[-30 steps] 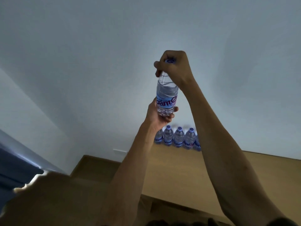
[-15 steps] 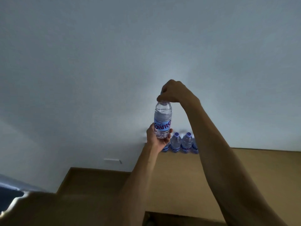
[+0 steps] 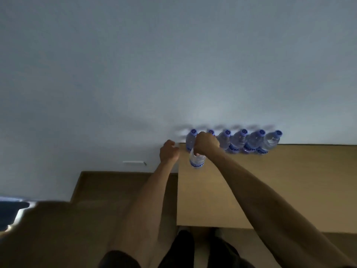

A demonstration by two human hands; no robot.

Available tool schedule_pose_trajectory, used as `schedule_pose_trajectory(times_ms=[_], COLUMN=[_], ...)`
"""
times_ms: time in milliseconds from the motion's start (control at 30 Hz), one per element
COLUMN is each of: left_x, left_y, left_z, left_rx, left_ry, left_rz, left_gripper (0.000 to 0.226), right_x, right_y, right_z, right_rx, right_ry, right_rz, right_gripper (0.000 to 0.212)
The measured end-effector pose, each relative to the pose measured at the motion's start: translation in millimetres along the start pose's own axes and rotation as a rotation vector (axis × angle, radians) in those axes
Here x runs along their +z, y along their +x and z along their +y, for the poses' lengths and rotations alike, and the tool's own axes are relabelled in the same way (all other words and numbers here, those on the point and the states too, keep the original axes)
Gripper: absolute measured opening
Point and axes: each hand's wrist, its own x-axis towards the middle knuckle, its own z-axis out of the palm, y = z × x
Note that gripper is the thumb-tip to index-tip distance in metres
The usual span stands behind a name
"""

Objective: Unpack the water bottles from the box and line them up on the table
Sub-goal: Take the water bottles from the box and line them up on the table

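The right hand is curled over the top of a clear plastic water bottle with a blue label, gripping it by the neck; the bottle stands on, or just above, the far left corner of the tan wooden table — I cannot tell whether its base touches. The left hand is beside that bottle, just off the table's left edge, fingers loosely curled and holding nothing. Just behind the held bottle, a row of clear water bottles with blue caps runs along the table's far edge against the pale grey wall, six caps showing, the row stretching rightward from the held bottle. Left of the table, lower down, lies a brown floor.
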Motion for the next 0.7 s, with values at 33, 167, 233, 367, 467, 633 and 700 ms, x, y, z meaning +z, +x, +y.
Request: schedule_pose_trajectory(times_ms=[33, 167, 233, 367, 467, 633, 700], left_x=[2.1, 13.3, 18.2, 22.7, 23.9, 32.8, 38.4], left_y=[5.4, 20.0, 25.0, 29.7, 30.7, 27.3, 28.9], left_z=[-4.0, -11.4, -12.0, -7.2, -3.7, 0.7, 0.5], left_rx=[0.024, 0.141, 0.202, 0.277, 0.344, 0.391, 0.357], left_ry=[0.001, 0.041, 0.051, 0.043, 0.129, 0.185, 0.152], left_rz=[-0.014, -0.042, -0.049, -0.104, -0.179, -0.345, -0.324], left_gripper=[0.033, 0.036, 0.039, 0.061, 0.082, 0.095, 0.092], right_x=[11.1, 27.5, 32.3, 38.6, 39.2, 40.8, 39.8], right_y=[5.4, 25.5, 32.3, 40.8, 43.3, 47.7, 51.5], right_z=[-2.4, -10.9, -14.0, -18.8, -20.1, -11.2, -8.0], right_rx=[0.016, 0.03, 0.025, 0.003, -0.017, -0.082, -0.13], right_ry=[0.021, 0.058, 0.049, 0.032, 0.011, -0.046, -0.073], right_rz=[0.025, 0.078, 0.073, 0.071, 0.055, 0.07, 0.043], right_gripper=[0.04, 0.031, 0.029, 0.027, 0.029, 0.016, 0.01])
